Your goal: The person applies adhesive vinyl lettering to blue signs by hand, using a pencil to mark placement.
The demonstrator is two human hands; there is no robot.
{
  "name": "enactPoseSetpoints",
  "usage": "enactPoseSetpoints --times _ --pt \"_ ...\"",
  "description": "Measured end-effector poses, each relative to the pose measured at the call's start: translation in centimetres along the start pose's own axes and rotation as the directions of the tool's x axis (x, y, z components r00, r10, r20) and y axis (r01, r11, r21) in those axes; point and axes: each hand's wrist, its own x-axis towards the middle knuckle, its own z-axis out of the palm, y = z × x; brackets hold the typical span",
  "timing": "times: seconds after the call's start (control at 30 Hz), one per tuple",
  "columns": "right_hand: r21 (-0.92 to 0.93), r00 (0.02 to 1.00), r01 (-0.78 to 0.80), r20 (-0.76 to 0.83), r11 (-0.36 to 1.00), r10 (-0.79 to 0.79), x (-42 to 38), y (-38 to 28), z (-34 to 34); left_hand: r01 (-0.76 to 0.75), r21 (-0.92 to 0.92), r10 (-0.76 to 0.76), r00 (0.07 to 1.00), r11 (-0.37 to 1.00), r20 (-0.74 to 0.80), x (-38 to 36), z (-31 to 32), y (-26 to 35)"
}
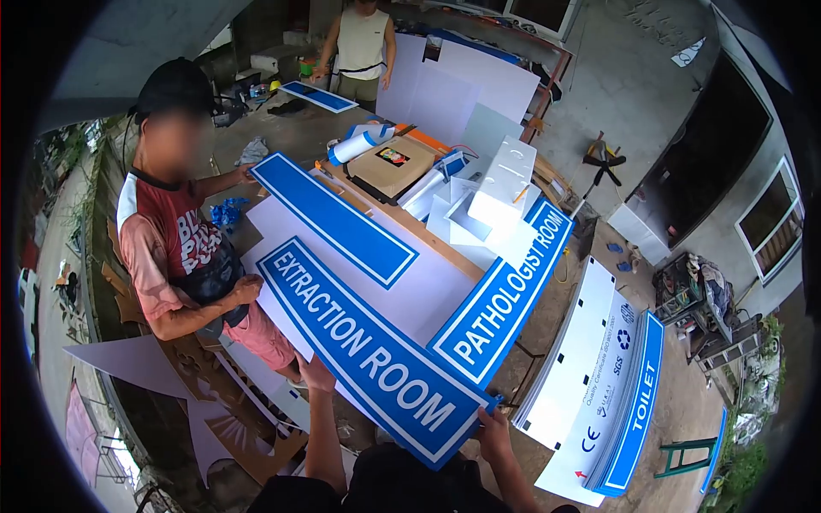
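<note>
Left hand (315,374) low centre-left of frame, fingers curled together against the long edge of the EXTRACTION ROOM sign (369,349), gripping it. Right hand (493,425) lower centre, fingers closed on the sign's near corner, thumb side on the blue face. The sign lies diagonally mid-frame on a white sheet (428,286), lettering up. PATHOLOGIST ROOM sign (506,291) just right of it, ends touching near the right hand. Blank blue sign (332,216) above, parallel. A co-worker's hand (247,289) at left rests on the sign's far end. Another person (363,47) stands upper centre. TOILET sign (641,400) on a stack, lower right.
</note>
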Motion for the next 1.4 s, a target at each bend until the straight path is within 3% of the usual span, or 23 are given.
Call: enactPoseSetpoints --times 0.13,0.17,0.2,0.27,0.3,0.4,0.53,0.6,0.73,0.83,0.93,1.03,1.17,1.23,1.3,1.37,1.4 --pt "-0.067 0.993 0.046 -0.103 0.997 -0.053 -2.1 -3.3 -3.1 -0.055 -0.002 0.055 0.994 0.998 -0.092 2.5 0.9 -0.7" --pt "-0.087 0.992 0.046 -0.112 0.995 -0.056 -2.2 -3.6 -4.5 -0.047 -0.022 0.047 0.998 0.999 -0.031 3.1 0.9 -0.7" --pt "-0.1 0.986 0.064 -0.145 0.993 -0.079 -2.9 -4.5 -5.2 -0.025 -0.068 0.017 0.994 0.997 -0.108 3.0 1.8 -1.0" --pt "-0.165 0.976 0.083 -0.186 0.983 -0.114 -3.6 -5.6 -7.4 0.042 -0.003 -0.042 0.999 0.999 -0.001 4.4 0.3 -1.1" --pt "-0.161 0.971 0.101 -0.198 0.982 -0.132 -4.4 -6.6 -8.0 0.049 0.125 -0.055 0.998 0.991 0.043 4.7 0.6 -1.3" --pt "-0.176 0.955 0.119 -0.248 0.977 -0.161 -5.6 -8.5 -10.4 0.112 0.357 -0.126 0.992 0.927 0.017 4.9 0.9 -2.0" --pt "-0.092 0.932 0.236 -0.26 0.967 -0.253 -6.4 -11.9 -13.6 0.085 0.318 -0.106 0.993 0.944 0.05 0.9 5.3 -5.7" --pt "-0.151 0.886 0.307 -0.315 0.939 -0.341 -5.7 -14.4 -16.6 0.074 0.272 -0.097 0.992 0.959 0.074 -2.0 7.6 -8.0" --pt "0.086 0.776 0.472 -0.512 0.877 -0.368 -2.1 -16.5 -22.3 0.054 0.187 -0.071 0.994 0.981 0.083 -9.9 15.5 -13.4" --pt "0.351 0.837 0.527 -0.373 0.775 -0.4 5.5 -14.6 -20.7 0.087 0.144 -0.104 0.988 0.986 0.115 -14.9 20.2 -17.4" --pt "0.598 0.925 0.363 -0.136 0.715 -0.356 12.1 -8.9 -13.2 0.174 0.131 -0.194 0.968 0.976 0.16 -18.3 22.4 -21.1" --pt "0.674 0.955 0.229 -0.016 0.702 -0.296 12.9 -5.5 -11.3 0.235 0.182 -0.26 0.957 0.955 0.129 -19.9 23.1 -23.8" --pt "0.696 0.963 0.178 0.021 0.696 -0.267 12.3 -4.4 -14.4 0.249 0.384 -0.3 0.951 0.889 0.077 -21.6 21.2 -25.5" --pt "0.703 0.964 0.177 0.018 0.688 -0.266 12.4 -4.6 -15.9 0.475 0.493 -0.579 0.812 0.729 0.075 -21.8 19.6 -24.5" --pt "0.701 0.961 0.189 0.012 0.688 -0.277 12.6 -5.4 -17.8 0.426 0.718 -0.787 0.552 0.55 0.275 -21.2 16.2 -22.8" --pt "0.717 0.958 0.186 0.018 0.672 -0.285 13.1 -5.9 -19.0 0.521 0.669 -0.656 0.752 0.53 -0.065 -20.9 10.5 -20.0" --pt "0.721 0.958 0.189 0.014 0.667 -0.286 13.2 -6.2 -19.5 0.565 0.634 -0.558 0.794 0.528 -0.243 -20.9 8.4 -18.4"
